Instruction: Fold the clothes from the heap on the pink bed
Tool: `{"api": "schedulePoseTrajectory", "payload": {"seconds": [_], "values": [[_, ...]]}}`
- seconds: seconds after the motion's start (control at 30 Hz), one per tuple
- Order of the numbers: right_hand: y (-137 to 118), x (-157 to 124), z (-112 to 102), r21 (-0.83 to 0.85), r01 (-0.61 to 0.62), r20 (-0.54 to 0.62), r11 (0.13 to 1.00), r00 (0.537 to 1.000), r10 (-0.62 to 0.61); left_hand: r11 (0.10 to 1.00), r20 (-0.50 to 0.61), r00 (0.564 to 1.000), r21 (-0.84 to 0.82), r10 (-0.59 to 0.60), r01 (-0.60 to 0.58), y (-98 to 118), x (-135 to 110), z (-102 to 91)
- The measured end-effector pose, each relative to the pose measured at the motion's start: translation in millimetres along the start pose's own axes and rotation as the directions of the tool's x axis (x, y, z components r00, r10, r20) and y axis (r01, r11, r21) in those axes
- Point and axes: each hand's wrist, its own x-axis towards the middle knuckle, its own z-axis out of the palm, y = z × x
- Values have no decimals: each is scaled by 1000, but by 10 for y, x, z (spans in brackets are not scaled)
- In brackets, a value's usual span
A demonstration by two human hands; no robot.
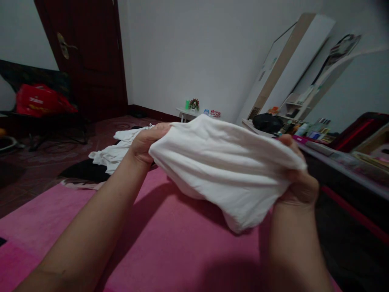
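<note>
A white cloth is held up between both hands, above the near part of a pink bed cover. The left hand is closed over the cloth's left edge, with the fingers curled into bunched fabric. The right hand is clenched on the right edge, thumb on top. The cloth is stretched across and sags in the middle, apparently clear of the cover. The step in hand is judged to be a straightening or fold in mid-air. A next move calls for an even grip on both edges and for the sagging middle to be laid flat. More white fabric lies far left.
</note>
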Motion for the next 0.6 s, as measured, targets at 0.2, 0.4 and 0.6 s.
{"api": "schedulePoseTrajectory", "payload": {"seconds": [0.2,0.4,0.6], "values": [[846,438,-190,-401,-193,101,895,962,253,952,-78,983,246,-169,183,-648,408,-392],[1276,382,-411,-817,-282,81,503,808,584,948,-171,976,263,-137,179,-1035,507,-641],[1268,393,-552,-975,-84,101,204,653,751,987,-113,989,118,-98,112,-938,518,-592]]}}
